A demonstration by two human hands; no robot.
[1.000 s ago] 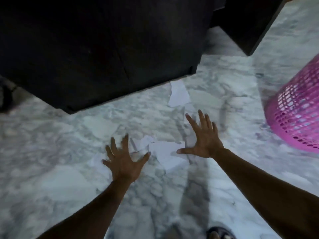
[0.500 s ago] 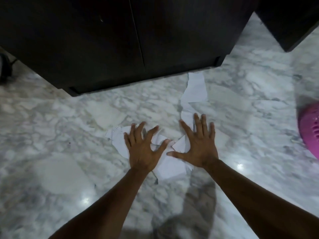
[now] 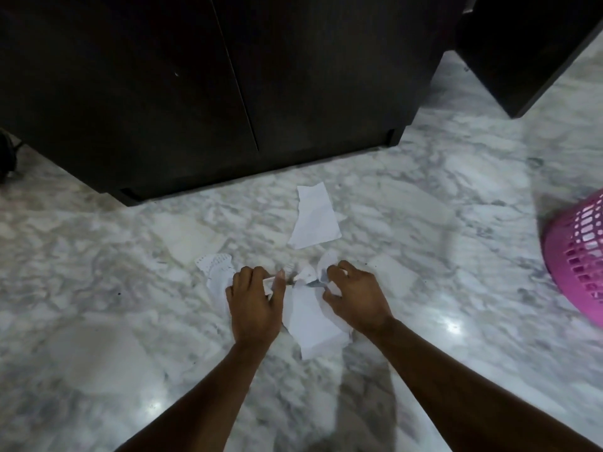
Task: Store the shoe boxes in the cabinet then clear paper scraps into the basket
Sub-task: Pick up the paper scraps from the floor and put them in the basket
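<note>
White paper scraps (image 3: 310, 324) lie bunched on the marble floor in front of me. My left hand (image 3: 256, 301) curls around scraps at the left of the pile, fingers closed on them. My right hand (image 3: 355, 293) grips crumpled scraps at the right of the pile. A separate larger paper scrap (image 3: 315, 221) lies flat just beyond my hands. The dark cabinet (image 3: 228, 86) stands behind it with both doors closed. The pink basket (image 3: 577, 252) is at the right edge, partly cut off. No shoe boxes are visible.
A second dark piece of furniture (image 3: 522, 44) stands at the upper right, with a strip of floor between it and the cabinet. A dark object (image 3: 6, 154) sits at the far left edge. Marble floor (image 3: 98, 288) spreads around the pile.
My hands were spread flat over the scraps; they have since drawn together and closed, gathering the paper into a bunch. The view has shifted closer to the floor.
</note>
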